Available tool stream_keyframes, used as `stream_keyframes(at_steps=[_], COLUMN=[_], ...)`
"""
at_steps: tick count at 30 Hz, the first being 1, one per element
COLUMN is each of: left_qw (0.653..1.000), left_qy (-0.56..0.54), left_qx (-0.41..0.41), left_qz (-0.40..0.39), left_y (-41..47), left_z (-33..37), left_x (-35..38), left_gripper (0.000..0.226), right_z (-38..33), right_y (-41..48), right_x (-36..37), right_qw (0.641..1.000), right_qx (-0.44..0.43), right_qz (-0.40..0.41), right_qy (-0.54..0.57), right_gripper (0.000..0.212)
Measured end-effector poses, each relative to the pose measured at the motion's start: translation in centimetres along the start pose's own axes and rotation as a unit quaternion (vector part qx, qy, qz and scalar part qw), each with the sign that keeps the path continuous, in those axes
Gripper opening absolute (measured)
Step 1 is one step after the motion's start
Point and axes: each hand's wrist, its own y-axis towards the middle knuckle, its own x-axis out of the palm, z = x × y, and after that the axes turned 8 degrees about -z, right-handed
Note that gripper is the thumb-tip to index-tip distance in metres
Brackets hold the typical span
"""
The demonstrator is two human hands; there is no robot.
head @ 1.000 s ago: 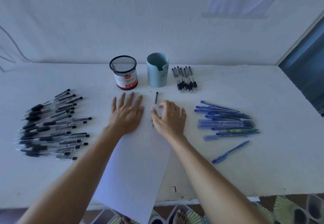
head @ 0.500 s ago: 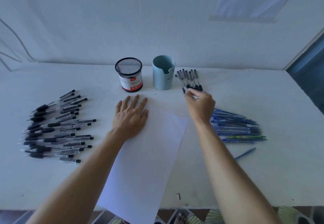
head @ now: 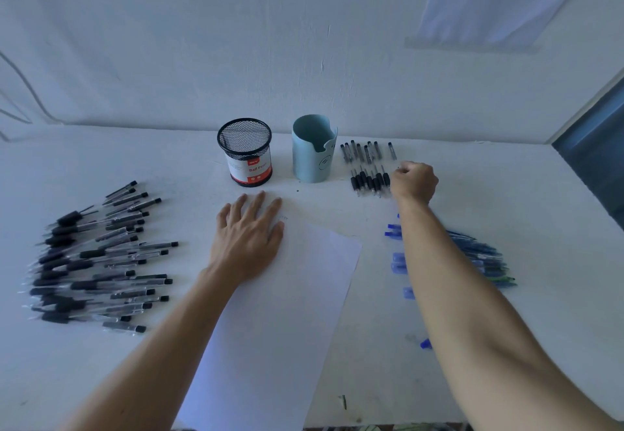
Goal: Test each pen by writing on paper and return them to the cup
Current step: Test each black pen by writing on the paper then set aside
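Left hand (head: 248, 238) flat on paper (head: 287, 312), right hand (head: 413, 182) curled beside pen row (head: 366, 177)

The round black cup (head: 244, 147) was wire mesh; at its three o'clock the pale blue cup (head: 312, 160) looked smooth matt plastic; the white paper sheet (head: 287, 312) was matt.
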Motion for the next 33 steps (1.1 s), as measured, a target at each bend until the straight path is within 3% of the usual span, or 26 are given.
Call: stream_keyframes(at_steps=[5,11,15,17,19,20,22,24,26,29,33], left_qw=[1.000,1.000,0.994,0.963,0.879,0.843,0.812,0.828,0.875,0.929,0.971], left_qy=[-0.001,-0.010,-0.108,-0.270,-0.476,-0.537,-0.581,-0.551,-0.464,-0.321,-0.130], left_qx=[0.002,0.004,-0.003,0.003,0.010,0.008,-0.005,-0.025,-0.050,-0.072,-0.163], left_qz=[0.000,-0.002,-0.001,0.006,0.018,0.029,0.062,0.099,0.132,0.171,0.116], left_y=[0.2,0.1,0.2,0.0,-0.6,-1.0,-1.9,-2.8,-3.8,-5.4,-7.0], left_z=[-0.1,-0.2,-0.5,-1.0,-1.6,-1.9,-2.9,-3.8,-4.8,-6.5,-8.4], left_x=[0.1,0.0,-0.3,-1.3,-2.7,-3.4,-4.1,-4.5,-4.4,-4.0,-3.7], left_gripper=[0.080,0.073,0.066,0.067,0.062,0.060,0.057,0.048,0.036,0.036,0.037], right_z=[-0.6,-0.8,-1.1,-0.7,0.1,0.5,1.2,1.9,2.3,2.4,2.8], right_y=[-0.1,-1.9,-6.0,-8.7,-11.5,-12.7,-14.6,-15.5,-15.7,-15.7,-15.8], right_x=[0.8,1.1,2.2,3.1,4.2,4.7,5.3,5.6,5.5,5.3,5.6], right_qw=[0.999,0.998,0.989,0.972,0.946,0.934,0.912,0.889,0.869,0.850,0.859], right_qx=[-0.011,-0.021,-0.121,-0.205,-0.254,-0.265,-0.276,-0.274,-0.268,-0.269,-0.273], right_qz=[-0.037,-0.016,-0.008,-0.066,-0.151,-0.181,-0.216,-0.248,-0.268,-0.270,-0.248], right_qy=[-0.012,-0.058,-0.089,-0.096,-0.132,-0.156,-0.213,-0.271,-0.317,-0.363,-0.355], right_gripper=[0.023,0.026,0.025,0.024,0.029,0.036,0.049,0.056,0.060,0.061,0.064])
